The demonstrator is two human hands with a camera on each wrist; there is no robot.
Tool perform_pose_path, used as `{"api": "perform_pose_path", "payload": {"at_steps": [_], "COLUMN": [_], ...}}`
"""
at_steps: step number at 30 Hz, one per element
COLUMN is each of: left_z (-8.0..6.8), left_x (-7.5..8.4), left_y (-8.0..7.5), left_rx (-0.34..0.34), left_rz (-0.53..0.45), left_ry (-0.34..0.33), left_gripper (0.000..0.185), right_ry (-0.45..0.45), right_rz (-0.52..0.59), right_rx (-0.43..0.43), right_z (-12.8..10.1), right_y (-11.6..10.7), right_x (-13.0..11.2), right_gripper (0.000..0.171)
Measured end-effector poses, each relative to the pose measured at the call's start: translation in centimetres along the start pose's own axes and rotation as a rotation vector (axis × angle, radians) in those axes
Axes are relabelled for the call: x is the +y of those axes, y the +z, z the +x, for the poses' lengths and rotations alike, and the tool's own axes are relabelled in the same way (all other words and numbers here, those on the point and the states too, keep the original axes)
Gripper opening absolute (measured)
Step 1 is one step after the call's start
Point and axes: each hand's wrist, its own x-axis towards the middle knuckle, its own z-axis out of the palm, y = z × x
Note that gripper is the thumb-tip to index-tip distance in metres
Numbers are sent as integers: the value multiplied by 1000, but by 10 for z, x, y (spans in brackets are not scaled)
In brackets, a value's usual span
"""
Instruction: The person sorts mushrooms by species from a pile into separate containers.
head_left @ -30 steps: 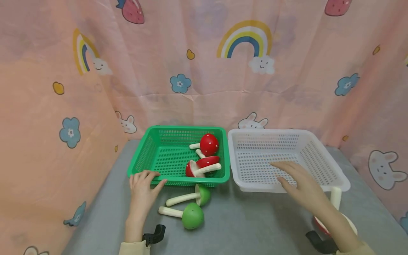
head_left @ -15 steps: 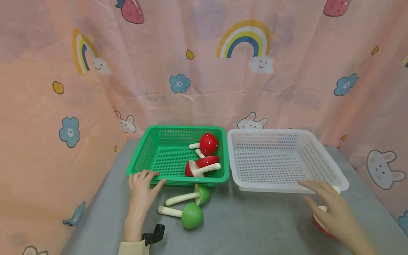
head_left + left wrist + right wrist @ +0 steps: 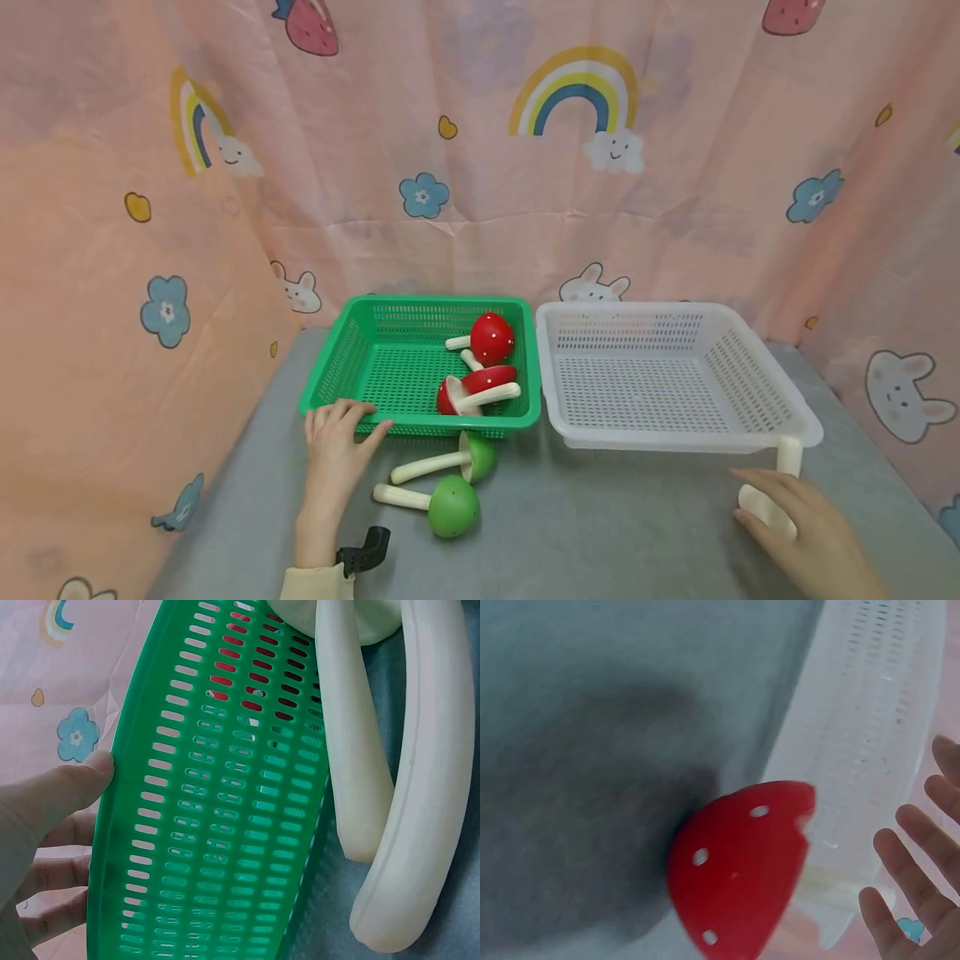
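Note:
At the near left corner of the green basket [image 3: 423,422], my left hand [image 3: 337,450] grips the rim, with the thumb [image 3: 94,771] on its edge and several fingers behind it in the left wrist view. My right hand [image 3: 806,521] hovers with spread fingers over a red toy mushroom [image 3: 739,862] with white dots, which lies in front of the white basket [image 3: 675,442]. Its pale stem [image 3: 789,457] points toward that basket, and the hand hides part of the cap. Two green toy mushrooms [image 3: 453,507] lie before the green basket, stems to the left.
Several red toy mushrooms [image 3: 492,340] lie on the right side inside the green basket. Both baskets stand side by side on a grey table [image 3: 600,533]. Behind them hangs a pink printed curtain [image 3: 480,250].
My right hand has moved from above the white basket, right and toward me, to the red mushroom at the right. My left hand has stayed on the green basket's rim.

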Motion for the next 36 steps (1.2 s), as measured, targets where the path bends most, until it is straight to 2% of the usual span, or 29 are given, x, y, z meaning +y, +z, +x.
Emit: {"api": "perform_pose_path", "payload": {"at_steps": [2,5,7,12,15,20,30,36], "left_z": [0,0,1,0,0,0,0,0], "left_x": [0,0,0,0,0,0,2,3], "left_y": [0,0,0,0,0,1,0,-1], "left_rx": [-3,-2,1,0,0,17,24,24], "left_rz": [0,-3,-5,-7,-10,-7,-4,-8], "left_ry": [-3,-5,-3,0,-2,11,15,13], "left_gripper": [33,33,33,34,34,32,33,32], "right_ry": [-47,-66,-61,28,36,79,96,39], "right_rz": [-16,-74,-116,-250,-305,-329,-344,-373], "right_rx": [48,34,-17,-233,-303,-386,-427,-382], "right_z": [-2,-6,-7,-6,-6,-5,-6,-8], "right_y": [3,5,5,6,7,8,10,10], "right_x": [4,8,12,21,27,31,39,38], "right_gripper": [45,49,51,58,60,62,48,37]}}
